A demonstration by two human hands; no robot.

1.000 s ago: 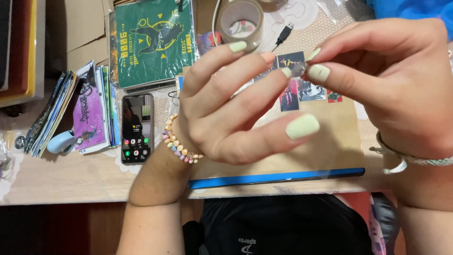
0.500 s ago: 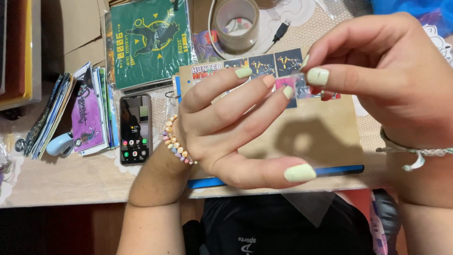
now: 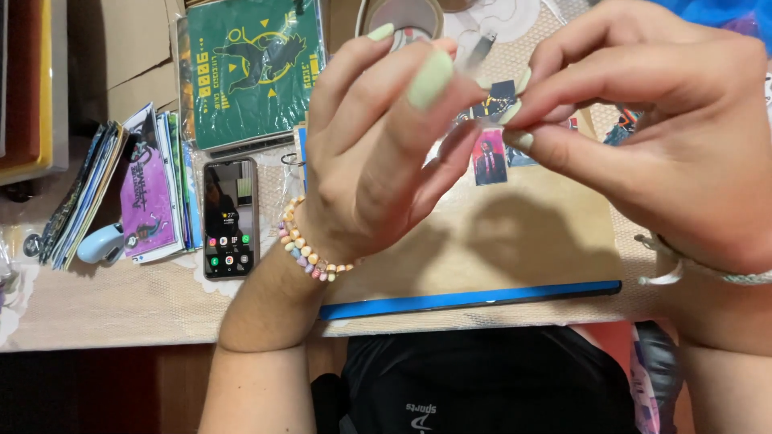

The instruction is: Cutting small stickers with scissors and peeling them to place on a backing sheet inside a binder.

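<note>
Two hands are up in the middle and right of the frame, above a bench (image 3: 121, 309). The left hand (image 3: 378, 161) has its fingers spread and bent, with light green nails, and a bead bracelet (image 3: 310, 257) sits on its wrist. The right hand (image 3: 683, 137) comes in from the right side, and its thumb and first finger are pinched together on a tiny dark sticker (image 3: 500, 100). The left hand's fingertips are right next to that same little sticker, so the two hands meet there, near the top middle of the frame. The piece is too small to tell what is on it. Under the hands lies a flat brown board (image 3: 515, 241) with a blue edge along the bottom. A small picture card (image 3: 490, 157) of a figure in dark clothes lies on the board, just below the fingertips. To the left of the board a phone (image 3: 230, 217) lies flat with its screen lit. Further left is a fan of thin booklets (image 3: 137, 193), one of them purple. In the upper left of the frame is a green square cover (image 3: 253, 68) with a yellow drawing on it. A roll of tape (image 3: 402, 16) peeks out at the top, behind the left hand. The right wrist wears a pale band (image 3: 700, 269).
</note>
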